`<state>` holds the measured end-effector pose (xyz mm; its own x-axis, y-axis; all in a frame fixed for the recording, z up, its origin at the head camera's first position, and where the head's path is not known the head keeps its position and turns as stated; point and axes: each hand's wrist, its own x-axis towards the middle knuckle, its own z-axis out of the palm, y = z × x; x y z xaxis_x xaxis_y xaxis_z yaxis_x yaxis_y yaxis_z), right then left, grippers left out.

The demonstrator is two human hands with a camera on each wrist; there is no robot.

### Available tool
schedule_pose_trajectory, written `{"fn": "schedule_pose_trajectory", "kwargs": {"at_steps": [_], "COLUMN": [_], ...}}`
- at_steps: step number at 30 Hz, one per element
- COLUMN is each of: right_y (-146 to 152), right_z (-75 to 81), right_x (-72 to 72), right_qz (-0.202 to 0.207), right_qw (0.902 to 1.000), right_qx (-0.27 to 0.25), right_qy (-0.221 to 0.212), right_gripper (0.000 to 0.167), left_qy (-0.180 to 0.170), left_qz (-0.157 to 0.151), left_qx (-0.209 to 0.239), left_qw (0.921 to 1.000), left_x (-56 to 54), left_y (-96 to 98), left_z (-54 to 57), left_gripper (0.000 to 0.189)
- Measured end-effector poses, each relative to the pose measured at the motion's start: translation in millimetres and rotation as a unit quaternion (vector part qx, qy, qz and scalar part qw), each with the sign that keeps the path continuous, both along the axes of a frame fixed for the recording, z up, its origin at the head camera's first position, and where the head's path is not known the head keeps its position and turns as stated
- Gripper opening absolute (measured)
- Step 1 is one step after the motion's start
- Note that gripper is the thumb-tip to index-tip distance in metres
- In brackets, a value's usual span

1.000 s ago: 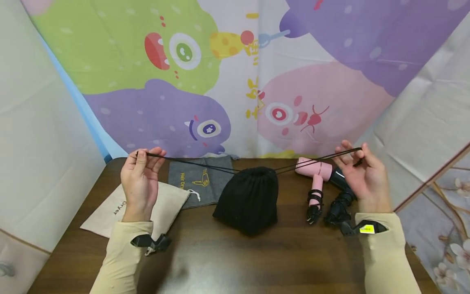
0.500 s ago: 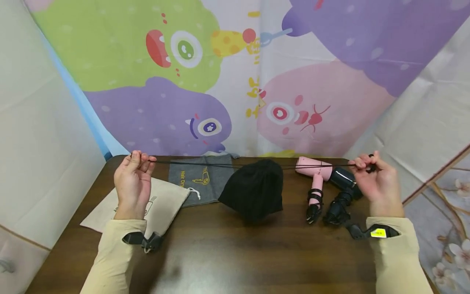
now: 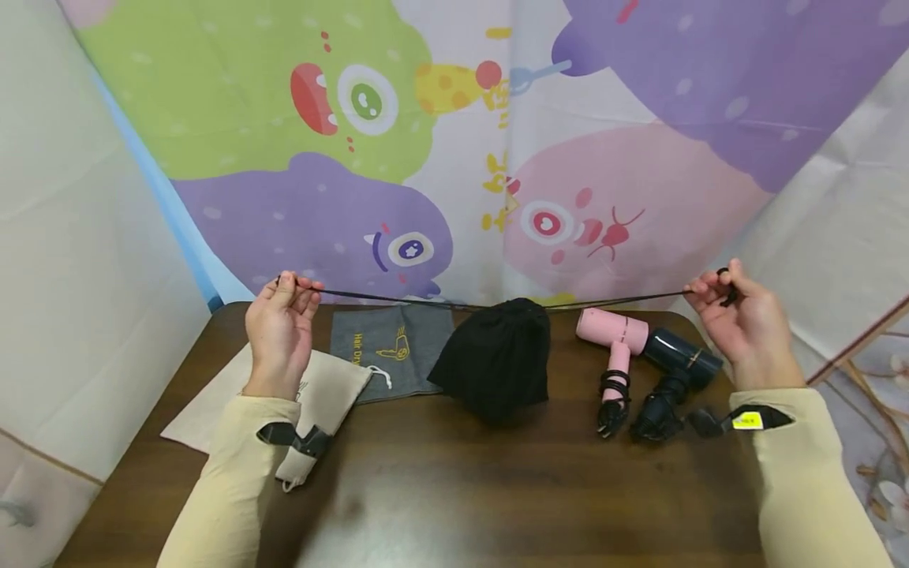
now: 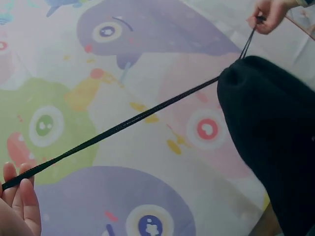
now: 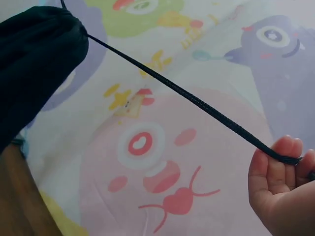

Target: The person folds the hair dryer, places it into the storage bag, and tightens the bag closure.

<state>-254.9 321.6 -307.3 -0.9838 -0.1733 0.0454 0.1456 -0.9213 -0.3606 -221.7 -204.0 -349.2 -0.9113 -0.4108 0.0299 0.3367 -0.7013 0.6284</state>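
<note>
A black drawstring bag (image 3: 493,367) hangs between the hands with its mouth gathered tight, as the left wrist view shows. Its doubled black cord (image 4: 133,120) runs out taut to both sides. My left hand (image 3: 280,335) pinches one end of the cord between thumb and fingers. At the other end, my right hand (image 3: 749,331) grips the cord with curled fingers, and a short knotted bit sticks out by the thumb. In the right wrist view the cord (image 5: 197,101) slopes down from the bag (image 5: 39,64) to that hand.
A beige cloth pouch (image 3: 334,394) lies partly beneath the left forearm. Behind it is a grey pouch (image 3: 376,386) printed with a hair dryer. A pink hair dryer (image 3: 607,327) and a dark hair dryer (image 3: 682,355) lie on the brown table (image 3: 454,489) at right.
The hands have spread apart and the cord has been pulled tauter. The bag's mouth has drawn in, and the bag has risen a little with the hands.
</note>
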Motion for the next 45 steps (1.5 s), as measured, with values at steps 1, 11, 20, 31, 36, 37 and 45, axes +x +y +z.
{"fn": "schedule_pose_trajectory", "kwargs": {"at_steps": [1,11,20,31,36,37,45], "right_y": [1.7,0.2,6.1,0.5,18.6,22.9,53.9], "right_z": [2.2,31.1,62.9,65.9,46.8,40.9,-20.0], "right_x": [-3.4,-56.9,-82.8,-92.2,-62.9,-55.7,-0.8], "right_qz": [-0.009,-0.084,-0.129,-0.096,-0.018,-0.006,0.108], "right_qw": [0.9999,0.9934,0.9865,0.9883,0.9924,0.9913,0.9879], "right_qx": [0.014,0.076,0.085,0.113,0.122,0.132,0.110], "right_qy": [0.000,-0.020,-0.053,-0.034,-0.002,0.002,0.014], "right_gripper": [0.039,0.042,0.038,0.034,0.036,0.036,0.040], "left_qy": [-0.004,-0.004,-0.003,-0.022,0.006,0.012,0.017], "left_qz": [-0.007,-0.025,-0.039,-0.031,-0.044,-0.052,-0.113], "left_qx": [-0.002,-0.050,-0.114,-0.199,-0.210,-0.214,-0.229], "left_qw": [1.0000,0.9984,0.9927,0.9792,0.9766,0.9754,0.9667], "left_x": [-6.6,-77.9,-111.2,-119.2,-95.1,-89.0,-39.8], "left_y": [4.0,35.0,48.6,73.2,61.3,57.0,30.4], "left_z": [1.8,32.0,58.2,67.8,50.1,45.1,12.7], "left_gripper": [0.015,0.013,0.011,0.015,0.011,0.010,0.010]}}
